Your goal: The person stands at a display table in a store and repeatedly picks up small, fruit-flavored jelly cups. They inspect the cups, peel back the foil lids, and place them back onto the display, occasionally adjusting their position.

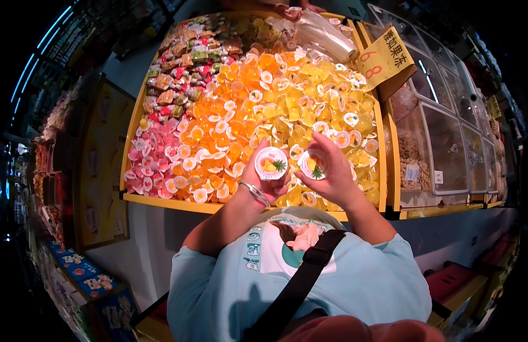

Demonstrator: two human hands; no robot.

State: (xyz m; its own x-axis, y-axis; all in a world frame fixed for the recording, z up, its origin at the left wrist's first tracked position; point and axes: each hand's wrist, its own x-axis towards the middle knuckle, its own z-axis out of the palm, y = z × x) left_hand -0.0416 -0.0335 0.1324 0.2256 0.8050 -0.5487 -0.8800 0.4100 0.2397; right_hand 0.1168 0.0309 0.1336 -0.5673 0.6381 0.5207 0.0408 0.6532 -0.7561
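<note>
In my left hand (252, 176) is a small jelly cup (271, 163), its round white lid turned up and printed with a pineapple picture. A silver bangle (256, 194) circles that wrist. My right hand (337, 173) grips a second jelly cup (313, 165) by its sides, its similar lid tilted towards me. The two cups are close together but apart. Both hands are above the near side of a yellow-rimmed display bin (174, 205). Orange jelly cups (234, 132) fill its middle, yellow jelly cups (306, 87) the right and pink jelly cups (155, 158) the near left.
Small wrapped snacks (178, 64) cover the bin's far left. Clear plastic bags (326, 36) lie at the far right beside a yellow price sign (385, 57). Clear-lidded food bins (445, 149) adjoin on the right. Another person's hand (313, 7) shows at the far edge.
</note>
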